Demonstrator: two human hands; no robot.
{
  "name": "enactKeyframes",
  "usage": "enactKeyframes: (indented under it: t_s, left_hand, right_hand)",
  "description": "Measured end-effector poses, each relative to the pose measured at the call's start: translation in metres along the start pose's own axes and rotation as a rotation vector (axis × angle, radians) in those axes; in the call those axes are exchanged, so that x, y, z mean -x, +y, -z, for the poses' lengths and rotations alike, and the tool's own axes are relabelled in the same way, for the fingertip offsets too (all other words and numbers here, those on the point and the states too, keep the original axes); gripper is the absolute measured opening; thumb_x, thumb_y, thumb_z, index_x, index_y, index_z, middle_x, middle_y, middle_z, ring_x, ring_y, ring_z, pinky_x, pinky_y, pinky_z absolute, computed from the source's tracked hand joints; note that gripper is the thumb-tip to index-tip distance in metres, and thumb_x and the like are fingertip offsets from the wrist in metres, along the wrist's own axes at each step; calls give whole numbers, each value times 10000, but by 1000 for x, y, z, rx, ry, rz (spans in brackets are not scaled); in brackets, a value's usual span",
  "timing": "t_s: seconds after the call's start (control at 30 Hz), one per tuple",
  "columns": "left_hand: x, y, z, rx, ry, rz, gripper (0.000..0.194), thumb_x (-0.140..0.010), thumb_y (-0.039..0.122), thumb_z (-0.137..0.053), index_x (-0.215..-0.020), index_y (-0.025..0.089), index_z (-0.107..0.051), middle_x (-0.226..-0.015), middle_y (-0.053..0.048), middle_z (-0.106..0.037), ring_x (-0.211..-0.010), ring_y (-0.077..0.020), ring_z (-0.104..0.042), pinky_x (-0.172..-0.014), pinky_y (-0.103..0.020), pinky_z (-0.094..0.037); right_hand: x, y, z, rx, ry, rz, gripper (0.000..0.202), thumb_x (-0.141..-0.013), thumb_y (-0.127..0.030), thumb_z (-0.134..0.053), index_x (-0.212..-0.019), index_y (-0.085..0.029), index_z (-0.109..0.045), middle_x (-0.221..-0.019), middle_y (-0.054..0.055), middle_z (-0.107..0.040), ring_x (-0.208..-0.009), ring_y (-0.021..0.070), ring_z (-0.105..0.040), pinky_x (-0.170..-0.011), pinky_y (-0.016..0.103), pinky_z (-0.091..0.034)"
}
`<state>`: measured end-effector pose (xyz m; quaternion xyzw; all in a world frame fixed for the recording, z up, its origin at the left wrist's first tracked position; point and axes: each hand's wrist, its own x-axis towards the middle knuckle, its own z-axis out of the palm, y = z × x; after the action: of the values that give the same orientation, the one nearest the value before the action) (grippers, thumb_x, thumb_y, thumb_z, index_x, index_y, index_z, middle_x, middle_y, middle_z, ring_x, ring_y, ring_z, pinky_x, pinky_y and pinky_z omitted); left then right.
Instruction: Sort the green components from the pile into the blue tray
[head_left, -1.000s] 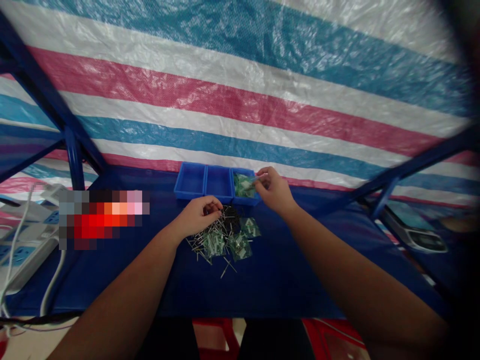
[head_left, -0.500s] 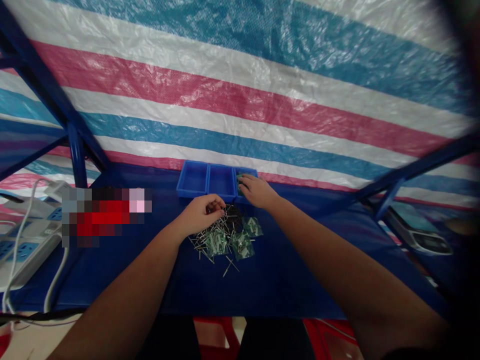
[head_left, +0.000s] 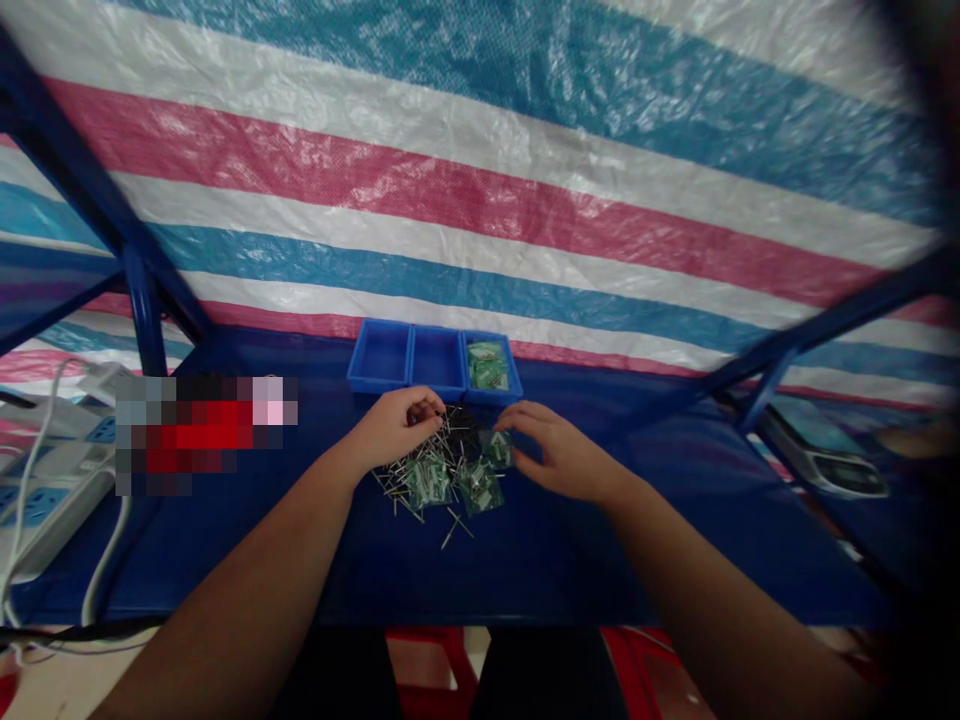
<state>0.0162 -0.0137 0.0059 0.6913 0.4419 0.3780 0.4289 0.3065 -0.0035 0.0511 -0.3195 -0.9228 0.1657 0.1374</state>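
A pile of thin metal and dark pieces (head_left: 397, 476) lies on the blue table. Several small clear bags of parts (head_left: 481, 488) rest on and beside it. My left hand (head_left: 401, 425) is over the pile's upper left edge, its fingers curled together; what they hold, if anything, is too small to make out. At the pile's right side my right hand (head_left: 544, 447) has thumb and fingers apart around the rightmost bag (head_left: 496, 447), with no clear grip on it. Behind the pile, the right blue bin (head_left: 514, 372) contains green-tinted bags (head_left: 487, 365).
Two more blue bins (head_left: 381, 355) adjoin the right one. Power strips with white cables (head_left: 75, 510) and a pixelated red object (head_left: 199, 435) are at the left. A scale (head_left: 844, 472) stands at the right. Blue metal posts (head_left: 142, 310) frame a striped sheet behind.
My right hand has moved out of the right bin, toward me and right, to the rightmost bag, uncovering the bags in the bin. My left hand has stayed over the pile.
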Motion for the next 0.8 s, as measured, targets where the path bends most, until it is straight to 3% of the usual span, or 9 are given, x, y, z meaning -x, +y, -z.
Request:
enactKeyframes:
  t_s: [0.13, 0.43, 0.63, 0.8]
  left_hand:
    - [1, 1, -2, -18, -6, -3, 155, -879, 268, -642, -999, 171, -654, -787, -5, -623, -677, -123, -564, -634, -270, -444]
    - [1, 1, -1, -36, -8, -4, 159, -880, 264, -636, -1004, 166, -655, -810, -16, -637, -701, -131, -579, -661, -281, -456]
    - [1, 2, -1, -47, -1, -5, 152, -879, 252, -632, -1003, 166, -655, -798, -14, -631, -675, -126, -565, -639, -276, -445]
    - [1, 2, -1, -43, -7, -8, 154, -879, 257, -635, -998, 161, -657, -794, -17, -633, -670, -127, -563, -629, -277, -441]
  right_hand:
    - [21, 5, -21, 14, -35, -24, 555, -750, -97, -615, -1289, -229, -625, -1352, 109, -624, -1270, 277, -579, -1092, 491, -463]
    - [21, 10, -44, 117, 140, -91, 340, -869, -146, -564, -1177, -239, -676, -1223, 93, -714, -1098, 276, -679, -965, 488, -539]
    - [20, 19, -43, 85, 455, -235, 212, -934, -226, -519, -1076, -259, -673, -1025, 72, -751, -943, 250, -724, -888, 435, -588]
    - [-6, 28, -26, -24, 725, -365, 222, -963, -347, -529, -1140, -236, -604, -995, 85, -730, -845, 232, -720, -794, 382, -594]
